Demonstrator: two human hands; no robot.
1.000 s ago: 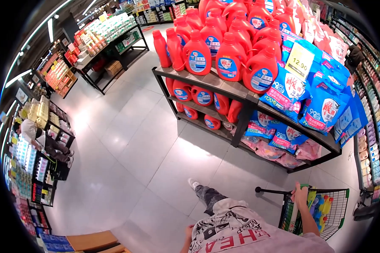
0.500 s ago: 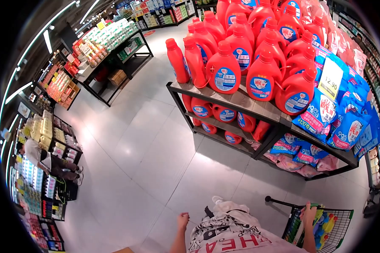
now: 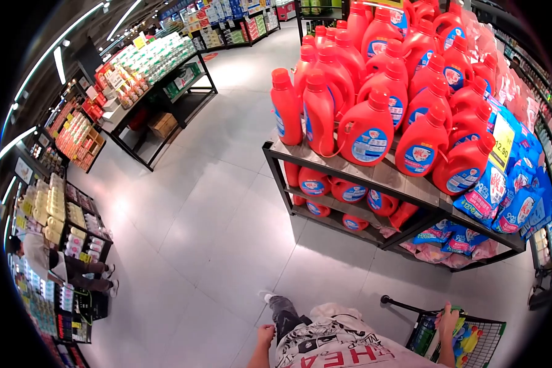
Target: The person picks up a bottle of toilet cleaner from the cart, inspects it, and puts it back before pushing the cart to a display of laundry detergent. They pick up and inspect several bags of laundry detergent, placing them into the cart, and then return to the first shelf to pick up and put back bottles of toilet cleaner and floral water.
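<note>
Shopping cart (image 3: 488, 320), its black bar's (image 3: 403, 305) long axis pointing leftward, is grasped by the right hand (image 3: 449, 319).

Bright light is given by overhead strip lights (image 3: 59, 65), and glare is thrown back by the floor (image 3: 184, 233). A shadow is cast beside the shelf (image 3: 417, 188). Lines are bent toward the blackened edges, where detail seems blurred.
</note>
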